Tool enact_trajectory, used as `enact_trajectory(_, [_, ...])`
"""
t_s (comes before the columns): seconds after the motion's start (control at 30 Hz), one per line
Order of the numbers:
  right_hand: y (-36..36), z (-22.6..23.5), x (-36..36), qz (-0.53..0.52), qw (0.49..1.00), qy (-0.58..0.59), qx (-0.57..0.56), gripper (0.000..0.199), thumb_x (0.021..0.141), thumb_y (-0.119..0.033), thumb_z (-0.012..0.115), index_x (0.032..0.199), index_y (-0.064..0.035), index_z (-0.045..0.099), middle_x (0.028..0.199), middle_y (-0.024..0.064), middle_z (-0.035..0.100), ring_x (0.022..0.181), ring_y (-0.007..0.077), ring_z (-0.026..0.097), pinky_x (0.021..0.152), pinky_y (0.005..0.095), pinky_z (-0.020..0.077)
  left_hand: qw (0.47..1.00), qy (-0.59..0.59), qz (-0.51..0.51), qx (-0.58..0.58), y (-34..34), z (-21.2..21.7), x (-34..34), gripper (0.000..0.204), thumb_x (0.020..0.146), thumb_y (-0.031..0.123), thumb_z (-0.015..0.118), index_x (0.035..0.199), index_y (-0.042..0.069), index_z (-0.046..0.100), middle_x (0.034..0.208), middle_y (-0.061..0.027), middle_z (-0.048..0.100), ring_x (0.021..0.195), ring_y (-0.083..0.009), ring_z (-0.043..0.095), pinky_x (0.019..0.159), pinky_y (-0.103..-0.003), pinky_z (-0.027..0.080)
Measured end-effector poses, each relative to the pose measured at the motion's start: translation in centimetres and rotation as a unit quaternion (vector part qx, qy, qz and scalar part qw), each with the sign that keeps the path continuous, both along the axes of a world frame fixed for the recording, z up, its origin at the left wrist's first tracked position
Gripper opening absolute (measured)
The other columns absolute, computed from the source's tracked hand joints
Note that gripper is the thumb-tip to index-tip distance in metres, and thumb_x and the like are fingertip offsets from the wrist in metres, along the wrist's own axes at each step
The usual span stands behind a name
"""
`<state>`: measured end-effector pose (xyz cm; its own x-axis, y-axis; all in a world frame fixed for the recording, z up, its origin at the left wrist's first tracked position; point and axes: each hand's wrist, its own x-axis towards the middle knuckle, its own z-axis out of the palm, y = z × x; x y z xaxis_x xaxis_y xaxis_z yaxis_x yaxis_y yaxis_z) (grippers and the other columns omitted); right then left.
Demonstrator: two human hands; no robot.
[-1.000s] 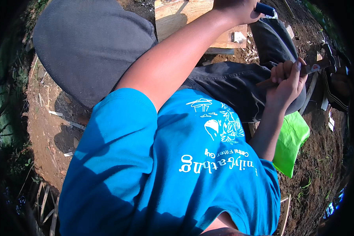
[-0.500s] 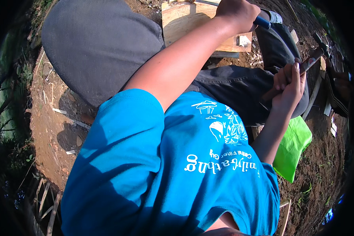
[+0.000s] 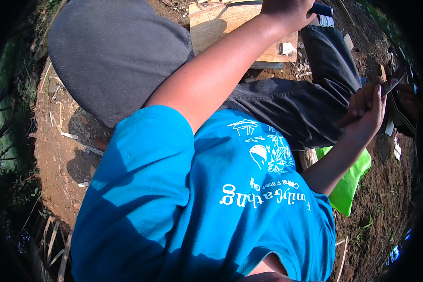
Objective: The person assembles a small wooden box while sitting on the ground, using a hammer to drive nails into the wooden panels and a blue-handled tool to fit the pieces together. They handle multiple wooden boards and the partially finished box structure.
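Clamping around a smooth, round-handled blue tool (image 3: 323, 9), the fingers of the left hand (image 3: 289, 11) hold its slim shaft over a flat, pale wooden board (image 3: 211, 28). The right hand's (image 3: 369, 108) fingers wrap a hammer (image 3: 392, 85), blurred, beside woven grey jeans (image 3: 286, 103). A rough wood chip (image 3: 287, 48) sits on the board; farther out lie a shiny green bag (image 3: 352, 181) and crumbly soil (image 3: 380, 207).

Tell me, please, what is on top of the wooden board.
A small pale chip lies on the wooden board, near one corner; whatever the left forearm covers cannot be seen.
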<state>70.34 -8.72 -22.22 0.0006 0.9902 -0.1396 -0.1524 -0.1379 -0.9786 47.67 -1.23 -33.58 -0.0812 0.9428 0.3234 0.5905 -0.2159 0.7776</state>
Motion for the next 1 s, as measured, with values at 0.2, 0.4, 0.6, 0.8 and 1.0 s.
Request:
enact_trajectory(0.2, [-1.3,-3.2,-4.0,0.122,0.969,-0.171,-0.128,0.018,0.106,-0.015,0.052,0.118,-0.0026,0.055,0.066,-0.0042,0.036,0.050,0.0045,0.032,0.042,0.0222,0.0276,0.998,0.017,-0.011,-0.061,0.2,0.4,-0.7,0.021,0.085,0.020,0.075,0.093,0.006,0.061,0.083,-0.0194,0.070,0.080,-0.0394,0.071,0.070,-0.049,0.057])
enact_trajectory(0.4, [-0.3,-3.5,-2.2,-0.038,0.998,-0.039,-0.008,0.018,0.106,-0.016,0.053,0.119,-0.0036,0.056,0.068,-0.0045,0.041,0.050,0.0037,0.035,0.042,0.0216,0.0295,1.000,0.005,-0.013,-0.020,0.4,-0.2,-0.1,0.020,0.085,0.020,0.074,0.091,0.006,0.062,0.081,-0.0181,0.071,0.078,-0.0384,0.071,0.069,-0.048,0.056])
enact_trajectory(0.6, [-0.3,-3.8,-3.0,0.042,0.992,-0.098,-0.074,0.012,0.106,-0.016,0.053,0.112,-0.0061,0.055,0.069,-0.0044,0.041,0.050,0.0039,0.035,0.042,0.0223,0.0302,0.997,-0.020,-0.023,-0.078,0.3,0.2,-1.0,0.017,0.085,0.020,0.072,0.090,0.006,0.064,0.079,-0.0181,0.071,0.076,-0.0385,0.071,0.069,-0.048,0.057])
enact_trajectory(0.8, [-1.8,-4.7,-4.3,0.102,0.970,-0.158,-0.157,0.018,0.106,-0.016,0.053,0.119,-0.0045,0.055,0.068,-0.0040,0.041,0.048,0.0039,0.033,0.041,0.0223,0.0295,0.998,0.044,-0.011,-0.052,0.1,-0.4,-1.1,0.016,0.086,0.021,0.069,0.090,0.006,0.064,0.082,-0.0188,0.072,0.079,-0.0380,0.072,0.070,-0.050,0.056])
enact_trajectory(1.0, [0.1,-2.5,-2.3,-0.027,0.999,-0.013,-0.043,0.020,0.105,-0.015,0.054,0.121,-0.0028,0.057,0.067,-0.0049,0.037,0.049,0.0028,0.032,0.042,0.0210,0.0285,0.998,0.030,-0.023,-0.048,0.2,-0.3,-1.4,0.019,0.083,0.024,0.072,0.092,0.008,0.067,0.084,-0.0189,0.072,0.082,-0.0390,0.072,0.072,-0.049,0.057])
